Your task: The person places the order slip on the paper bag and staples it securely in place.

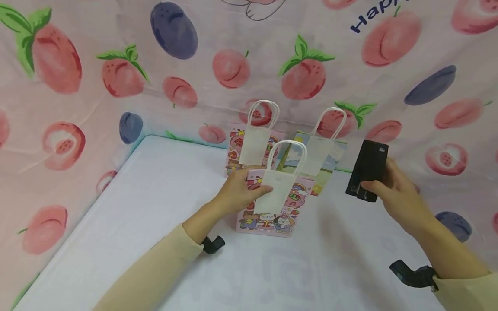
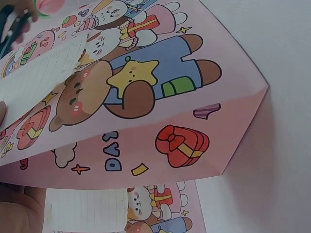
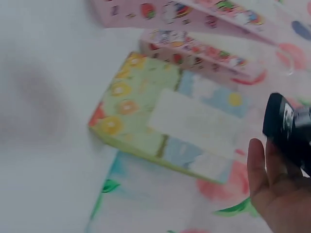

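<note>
My left hand [image 1: 238, 193] grips the left edge of a pink paper gift bag [image 1: 266, 224] printed with cartoon animals, thumb across its front. The bag stands upright on the table, with white handles raised. My right hand [image 1: 402, 205] holds a black, box-like item [image 1: 368, 166] in the air to the right of the bags; small pale print shows near its top, but its exact kind is unclear. In the left wrist view the bag's printed bear [image 2: 146, 73] and side panel appear close up. The right wrist view is blurred.
Behind the gripped bag stand a similar pink gift bag [image 1: 232, 153] and a landscape-printed gift bag [image 1: 335, 151], both with white handles. They stand near the back edge of a white table [image 1: 155, 185]. A fruit-printed cloth [image 1: 260, 56] hangs behind and at the sides.
</note>
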Tool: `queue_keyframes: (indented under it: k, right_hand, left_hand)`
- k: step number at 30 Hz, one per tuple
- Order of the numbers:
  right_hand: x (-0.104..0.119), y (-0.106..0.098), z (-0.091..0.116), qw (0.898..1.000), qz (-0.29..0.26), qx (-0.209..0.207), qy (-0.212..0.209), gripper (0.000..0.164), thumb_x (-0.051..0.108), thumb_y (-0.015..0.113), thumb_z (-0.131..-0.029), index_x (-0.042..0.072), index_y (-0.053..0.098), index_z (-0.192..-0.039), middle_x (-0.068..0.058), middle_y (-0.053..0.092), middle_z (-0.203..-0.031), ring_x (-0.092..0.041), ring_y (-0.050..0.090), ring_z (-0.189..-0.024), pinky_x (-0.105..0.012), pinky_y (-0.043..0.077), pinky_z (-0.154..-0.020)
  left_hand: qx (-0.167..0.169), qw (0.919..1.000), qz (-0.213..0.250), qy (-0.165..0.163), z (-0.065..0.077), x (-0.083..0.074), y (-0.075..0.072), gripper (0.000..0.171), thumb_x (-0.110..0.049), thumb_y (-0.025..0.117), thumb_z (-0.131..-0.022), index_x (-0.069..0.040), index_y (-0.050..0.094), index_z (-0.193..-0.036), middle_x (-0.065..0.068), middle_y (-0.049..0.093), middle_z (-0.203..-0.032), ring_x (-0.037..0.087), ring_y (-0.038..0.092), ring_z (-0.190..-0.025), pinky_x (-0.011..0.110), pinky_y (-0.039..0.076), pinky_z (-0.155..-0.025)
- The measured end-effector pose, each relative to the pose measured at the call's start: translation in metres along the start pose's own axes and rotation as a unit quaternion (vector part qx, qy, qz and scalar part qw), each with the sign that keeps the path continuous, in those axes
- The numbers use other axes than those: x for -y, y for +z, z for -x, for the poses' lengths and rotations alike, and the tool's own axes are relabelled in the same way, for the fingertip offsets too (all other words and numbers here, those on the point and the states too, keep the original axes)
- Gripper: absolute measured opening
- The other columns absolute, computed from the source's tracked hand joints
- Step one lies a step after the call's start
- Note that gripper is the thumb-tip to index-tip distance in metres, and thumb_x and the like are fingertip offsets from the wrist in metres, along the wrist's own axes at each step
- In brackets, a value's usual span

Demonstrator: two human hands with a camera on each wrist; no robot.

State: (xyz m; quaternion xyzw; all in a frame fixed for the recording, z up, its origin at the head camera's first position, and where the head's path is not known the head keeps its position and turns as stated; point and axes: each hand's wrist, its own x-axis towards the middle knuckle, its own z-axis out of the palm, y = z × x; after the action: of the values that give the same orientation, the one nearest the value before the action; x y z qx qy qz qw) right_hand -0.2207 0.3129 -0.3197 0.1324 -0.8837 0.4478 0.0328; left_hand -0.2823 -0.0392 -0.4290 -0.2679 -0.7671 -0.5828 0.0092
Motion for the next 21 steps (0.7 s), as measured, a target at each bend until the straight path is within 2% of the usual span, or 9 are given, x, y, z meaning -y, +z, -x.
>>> queue_keyframes:
  k: [4, 5, 6, 8, 11, 13, 15, 18, 21]
  right_hand:
    - [-0.022, -0.002, 0.000, 0.998, 0.011, -0.017, 0.061, 0.060, 0.014, 0.043, -0.109, 0.019, 0.022, -0.165, 0.013, 0.045, -0.136, 0.000, 0.049, -0.112, -0.007, 0.045, -0.085]
    - [-0.027, -0.001, -0.001, 0.997, 0.012, -0.022, 0.076, 0.058, 0.016, 0.042, -0.109, 0.015, 0.023, -0.165, 0.012, 0.046, -0.135, 0.001, 0.049, -0.109, -0.008, 0.045, -0.083]
    - [-0.032, -0.001, -0.002, 0.995, 0.015, -0.026, 0.091, 0.058, 0.018, 0.041, -0.109, 0.011, 0.023, -0.164, 0.008, 0.047, -0.135, 0.002, 0.049, -0.107, -0.008, 0.045, -0.082]
    - [-0.040, 0.001, -0.004, 0.991, 0.036, -0.031, 0.123, 0.057, 0.023, 0.040, -0.110, 0.005, 0.025, -0.162, -0.006, 0.050, -0.142, 0.000, 0.049, -0.109, -0.010, 0.045, -0.080]
    - [-0.051, 0.007, -0.007, 0.983, 0.061, -0.025, 0.170, 0.062, 0.033, 0.037, -0.110, -0.003, 0.026, -0.160, -0.030, 0.045, -0.151, -0.021, 0.055, -0.121, -0.032, 0.054, -0.099]
    - [-0.059, 0.011, -0.007, 0.978, 0.076, -0.010, 0.193, 0.067, 0.041, 0.034, -0.111, -0.006, 0.028, -0.159, -0.036, 0.049, -0.149, -0.038, 0.055, -0.128, -0.054, 0.051, -0.106]
    - [-0.069, 0.014, -0.008, 0.974, 0.088, 0.009, 0.208, 0.072, 0.047, 0.033, -0.111, -0.009, 0.030, -0.156, -0.036, 0.055, -0.144, -0.049, 0.052, -0.132, -0.072, 0.042, -0.106]
    - [-0.086, 0.018, -0.007, 0.967, 0.129, 0.034, 0.218, 0.075, 0.052, 0.034, -0.110, -0.012, 0.038, -0.150, -0.035, 0.062, -0.134, -0.049, 0.056, -0.125, -0.071, 0.046, -0.102]
    - [-0.100, 0.022, -0.007, 0.958, 0.165, 0.046, 0.230, 0.076, 0.052, 0.037, -0.110, -0.016, 0.043, -0.144, -0.038, 0.059, -0.134, -0.049, 0.057, -0.121, -0.068, 0.049, -0.099]
  left_hand:
    - [0.000, 1.0000, 0.000, -0.003, 0.000, 0.000, 0.000, 0.044, -0.020, 0.080, -0.093, -0.013, 0.067, -0.134, 0.004, 0.078, -0.118, 0.017, 0.077, -0.097, 0.032, 0.063, -0.084]
    - [0.000, 1.0000, 0.000, -0.002, 0.000, 0.000, -0.001, 0.044, -0.020, 0.080, -0.093, -0.013, 0.067, -0.134, 0.004, 0.078, -0.118, 0.016, 0.077, -0.097, 0.032, 0.063, -0.084]
    - [0.000, 1.0000, 0.000, -0.001, 0.000, 0.000, -0.001, 0.043, -0.020, 0.080, -0.093, -0.013, 0.067, -0.134, 0.004, 0.078, -0.118, 0.016, 0.077, -0.097, 0.032, 0.063, -0.084]
    - [0.001, 1.0000, 0.000, 0.000, 0.000, 0.000, -0.001, 0.043, -0.020, 0.080, -0.093, -0.013, 0.067, -0.133, 0.004, 0.078, -0.118, 0.015, 0.077, -0.097, 0.032, 0.063, -0.085]
    - [0.002, 1.0000, 0.000, -0.001, 0.000, 0.000, -0.001, 0.043, -0.021, 0.080, -0.093, -0.014, 0.067, -0.134, 0.003, 0.078, -0.118, 0.014, 0.077, -0.098, 0.031, 0.062, -0.085]
    - [0.004, 1.0000, 0.001, -0.002, 0.000, 0.000, -0.001, 0.043, -0.021, 0.080, -0.093, -0.014, 0.067, -0.134, 0.003, 0.078, -0.118, 0.014, 0.077, -0.098, 0.031, 0.062, -0.086]
    - [0.006, 1.0000, 0.003, -0.001, 0.000, 0.001, -0.001, 0.043, -0.022, 0.080, -0.093, -0.014, 0.067, -0.133, 0.003, 0.078, -0.119, 0.015, 0.077, -0.099, 0.031, 0.062, -0.087]
    - [0.008, 1.0000, 0.006, -0.002, 0.000, 0.001, -0.002, 0.042, -0.022, 0.079, -0.093, -0.015, 0.067, -0.133, 0.002, 0.078, -0.120, 0.014, 0.076, -0.100, 0.030, 0.062, -0.087]
    - [0.008, 0.9999, 0.007, -0.002, 0.000, 0.001, -0.002, 0.042, -0.021, 0.079, -0.093, -0.014, 0.067, -0.133, 0.002, 0.077, -0.120, 0.014, 0.076, -0.100, 0.030, 0.062, -0.087]
